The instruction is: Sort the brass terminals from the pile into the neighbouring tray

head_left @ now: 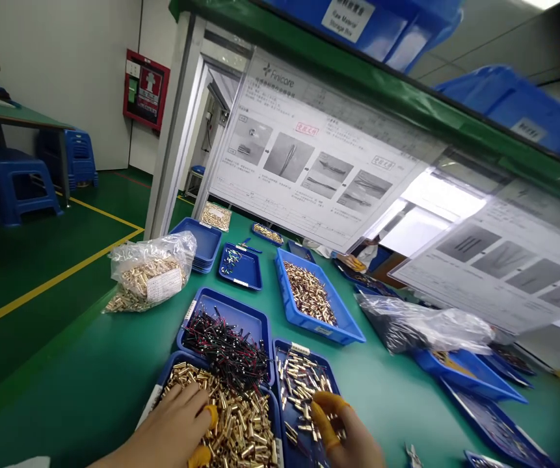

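My left hand rests on the loose brass tubes in a blue tray at the near edge. Yellow finger cots cover its thumb and index finger, which are apart; the other fingertips are hidden. My right hand, also with yellow cots, is curled over the tray to the right. In that tray lie brass pieces, some with thin wires attached. Brass glints beside its bent fingers, but I cannot make out what they hold. Behind the tubes, a blue tray holds a tangle of black and red wires.
A blue bin of copper-coloured pieces stands farther back. A plastic bag of brass parts sits at left, near stacked trays. Instruction sheets hang under the shelf. Another person's gloved hand shows beyond. Pliers lie at right.
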Demonstrator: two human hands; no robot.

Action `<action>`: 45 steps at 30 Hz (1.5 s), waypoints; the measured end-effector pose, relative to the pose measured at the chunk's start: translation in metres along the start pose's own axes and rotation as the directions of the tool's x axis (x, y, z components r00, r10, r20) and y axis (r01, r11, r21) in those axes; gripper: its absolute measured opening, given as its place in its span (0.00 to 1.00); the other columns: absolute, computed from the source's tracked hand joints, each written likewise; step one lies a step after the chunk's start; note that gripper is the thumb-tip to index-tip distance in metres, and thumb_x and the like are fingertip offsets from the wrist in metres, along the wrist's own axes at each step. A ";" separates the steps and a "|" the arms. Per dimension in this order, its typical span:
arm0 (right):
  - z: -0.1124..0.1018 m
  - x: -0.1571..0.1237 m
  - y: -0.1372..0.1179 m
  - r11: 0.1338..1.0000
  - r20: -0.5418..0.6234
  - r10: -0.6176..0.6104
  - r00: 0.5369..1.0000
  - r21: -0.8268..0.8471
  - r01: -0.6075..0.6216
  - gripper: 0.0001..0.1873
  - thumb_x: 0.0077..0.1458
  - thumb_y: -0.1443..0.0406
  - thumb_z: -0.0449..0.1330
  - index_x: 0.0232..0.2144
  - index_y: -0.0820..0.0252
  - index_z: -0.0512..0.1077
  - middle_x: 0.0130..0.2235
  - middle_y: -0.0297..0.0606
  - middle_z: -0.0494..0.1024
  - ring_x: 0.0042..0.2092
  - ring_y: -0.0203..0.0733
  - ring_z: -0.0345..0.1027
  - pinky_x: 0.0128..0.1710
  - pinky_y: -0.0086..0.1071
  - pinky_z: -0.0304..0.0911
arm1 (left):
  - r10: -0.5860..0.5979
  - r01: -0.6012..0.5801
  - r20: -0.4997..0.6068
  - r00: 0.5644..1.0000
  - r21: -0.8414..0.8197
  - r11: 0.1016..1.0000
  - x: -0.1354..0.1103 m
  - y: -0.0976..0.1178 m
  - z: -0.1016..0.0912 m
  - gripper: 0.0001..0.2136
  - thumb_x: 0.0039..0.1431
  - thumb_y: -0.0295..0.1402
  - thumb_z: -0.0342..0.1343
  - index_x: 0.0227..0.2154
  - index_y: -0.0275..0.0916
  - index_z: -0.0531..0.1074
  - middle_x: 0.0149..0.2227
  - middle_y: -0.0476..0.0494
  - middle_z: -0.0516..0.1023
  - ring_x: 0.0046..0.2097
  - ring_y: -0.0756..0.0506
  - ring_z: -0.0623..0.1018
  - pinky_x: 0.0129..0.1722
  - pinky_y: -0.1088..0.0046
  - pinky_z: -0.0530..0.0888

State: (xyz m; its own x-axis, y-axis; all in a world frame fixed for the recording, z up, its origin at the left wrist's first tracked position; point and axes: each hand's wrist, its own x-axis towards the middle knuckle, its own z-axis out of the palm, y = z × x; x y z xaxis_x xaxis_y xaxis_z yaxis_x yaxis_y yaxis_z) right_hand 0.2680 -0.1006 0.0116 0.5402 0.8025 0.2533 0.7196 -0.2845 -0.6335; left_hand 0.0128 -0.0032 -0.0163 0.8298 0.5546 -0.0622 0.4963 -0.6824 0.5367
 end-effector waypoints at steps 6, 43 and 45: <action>0.059 0.041 -0.083 0.954 0.190 -0.257 0.948 -0.105 0.280 0.10 0.52 0.64 0.52 0.25 0.60 0.72 0.29 0.40 0.75 0.30 0.44 0.69 0.32 0.35 0.63 | 0.053 -0.053 -0.010 0.999 -0.010 0.999 -0.011 0.013 -0.018 0.14 0.43 0.14 0.47 0.30 0.38 0.67 0.38 0.45 0.73 0.42 0.43 0.69 0.43 0.64 0.66; 0.079 -0.067 -0.093 0.824 0.304 -0.089 0.948 0.557 -0.101 0.09 0.52 0.60 0.56 0.26 0.59 0.64 0.22 0.31 0.68 0.22 0.35 0.62 0.21 0.25 0.57 | -0.226 -0.054 -0.171 0.959 -0.893 0.447 -0.001 0.007 -0.005 0.04 0.47 0.32 0.55 0.26 0.36 0.72 0.23 0.51 0.70 0.25 0.50 0.68 0.23 0.77 0.66; 0.078 -0.069 -0.093 0.731 0.350 -0.084 0.933 0.658 -0.181 0.12 0.53 0.57 0.55 0.26 0.58 0.64 0.20 0.28 0.67 0.20 0.32 0.60 0.20 0.23 0.55 | -0.205 -0.065 -0.174 0.963 -0.890 0.450 -0.003 0.007 -0.006 0.05 0.48 0.32 0.56 0.27 0.36 0.72 0.24 0.51 0.71 0.26 0.49 0.69 0.25 0.76 0.66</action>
State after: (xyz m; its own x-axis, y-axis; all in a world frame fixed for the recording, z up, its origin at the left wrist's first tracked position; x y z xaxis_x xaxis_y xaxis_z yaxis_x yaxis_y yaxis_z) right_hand 0.1297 -0.0885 -0.0035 0.2910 0.9561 0.0338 0.1418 -0.0082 -0.9899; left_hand 0.0129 -0.0072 -0.0074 0.6533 0.7567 -0.0239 -0.0573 0.0809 0.9951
